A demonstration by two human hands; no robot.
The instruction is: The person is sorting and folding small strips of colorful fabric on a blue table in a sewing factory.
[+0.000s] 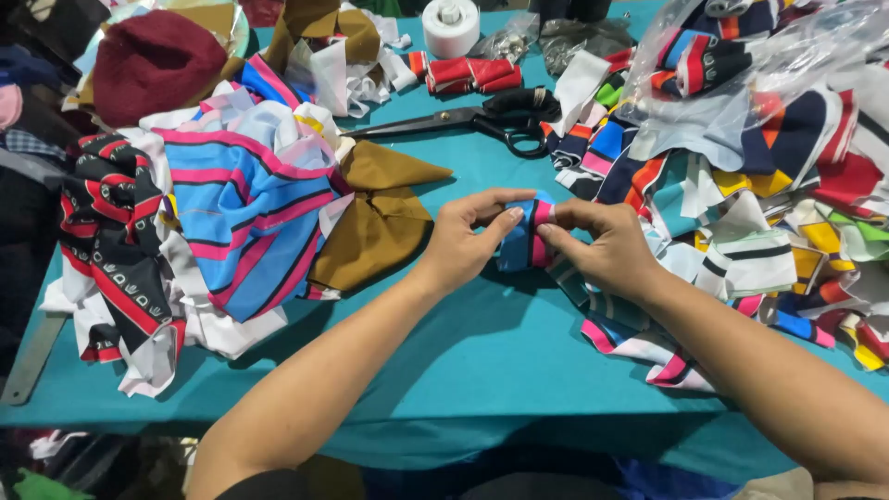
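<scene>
Leftmost, a striped fabric heap (231, 213) covers the teal worktop (482, 361). Centrally, left hand (460, 243) and right hand (607, 245) fingers pinch 1 folded blue-pink fabric strip (520, 243) above the worktop. Rightward, a clear plastic bag (741, 74) tops colourful scraps (787, 231).

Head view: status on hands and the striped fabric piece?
Left hand and right hand: both in a pinch grip on the small blue-pink-black striped fabric piece. Piece held just above teal tablecloth. Black scissors behind, apart; nothing obstructing.
</scene>
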